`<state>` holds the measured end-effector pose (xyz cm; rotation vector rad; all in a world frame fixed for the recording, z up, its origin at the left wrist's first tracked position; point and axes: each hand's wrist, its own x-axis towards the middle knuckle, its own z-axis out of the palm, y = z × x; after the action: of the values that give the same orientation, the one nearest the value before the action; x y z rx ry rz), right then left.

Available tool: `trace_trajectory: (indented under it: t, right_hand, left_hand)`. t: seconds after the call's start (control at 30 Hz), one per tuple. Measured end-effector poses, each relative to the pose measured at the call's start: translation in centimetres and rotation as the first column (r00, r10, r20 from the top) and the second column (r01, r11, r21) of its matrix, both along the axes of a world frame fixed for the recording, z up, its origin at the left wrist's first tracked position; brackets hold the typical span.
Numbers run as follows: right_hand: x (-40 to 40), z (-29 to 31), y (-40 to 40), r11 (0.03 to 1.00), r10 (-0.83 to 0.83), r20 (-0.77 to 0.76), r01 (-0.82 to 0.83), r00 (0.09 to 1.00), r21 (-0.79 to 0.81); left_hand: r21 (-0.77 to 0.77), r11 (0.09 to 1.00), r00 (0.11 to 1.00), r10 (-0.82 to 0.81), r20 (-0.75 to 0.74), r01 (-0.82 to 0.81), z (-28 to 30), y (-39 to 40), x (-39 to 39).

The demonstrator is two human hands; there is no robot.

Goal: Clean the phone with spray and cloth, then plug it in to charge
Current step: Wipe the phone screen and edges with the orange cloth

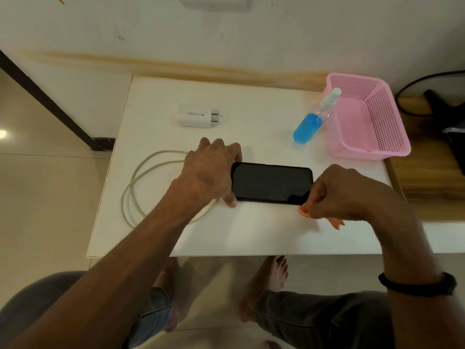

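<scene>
Bare forearms reach over the near edge of a small white table [251, 238], one wrist ringed by a black band [417, 284]. Left hand [208, 172] clamps the short left end of a black slab-shaped phone [271, 183], fingers curled over its far edge and thumb on its near edge. Right hand [337, 195] is bunched tight around a peach-orange cloth [305, 212], pressed at the phone's near right corner.

The phone lies flat, dark screen up, at the table's centre, its long axis running left to right between the two hands. Any wipe would likely run along that axis, leftward from the cloth hand, which already touches the phone.

A clear spray bottle of blue liquid with a white nozzle [309, 128] stands behind the phone, just beside a pink perforated plastic basket [392, 132]. A white plug-in charger block [195, 116], printed "LAPCARE", lies at the rear left, well apart from the phone. A pale coiled cable [141, 177] loops partly under the left forearm, neither end visible. Red lettering on the basket's rim is too small to read.
</scene>
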<state>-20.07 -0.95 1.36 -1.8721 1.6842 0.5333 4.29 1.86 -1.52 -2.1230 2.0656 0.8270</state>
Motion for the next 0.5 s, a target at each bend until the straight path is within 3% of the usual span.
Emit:
trace_trajectory:
  t: [0.1,0.23,0.33,0.5]
  right_hand:
    - [0.0,0.7,-0.1,0.996,-0.081,0.172,0.088,0.982,-0.032]
    - [1.4,-0.1,-0.3,0.885,-0.161,0.442,0.327,0.883,-0.332]
    - [2.6,-1.5,-0.9,0.844,-0.125,0.334,0.277,0.934,-0.459]
    - [3.7,-2.6,-1.8,0.899,-0.045,0.11,0.088,0.993,-0.429]
  left_hand:
    - [0.002,1.0,1.0,-0.011,0.01,0.011,0.0,0.0,0.0]
    - [0.021,0.999,0.999,-0.034,0.041,0.033,0.0,-0.1,-0.1]
    - [0.02,0.999,0.998,-0.039,0.047,0.038,0.0,-0.1,-0.1]
    - [0.012,1.0,0.999,-0.028,0.034,0.027,0.0,0.0,0.0]
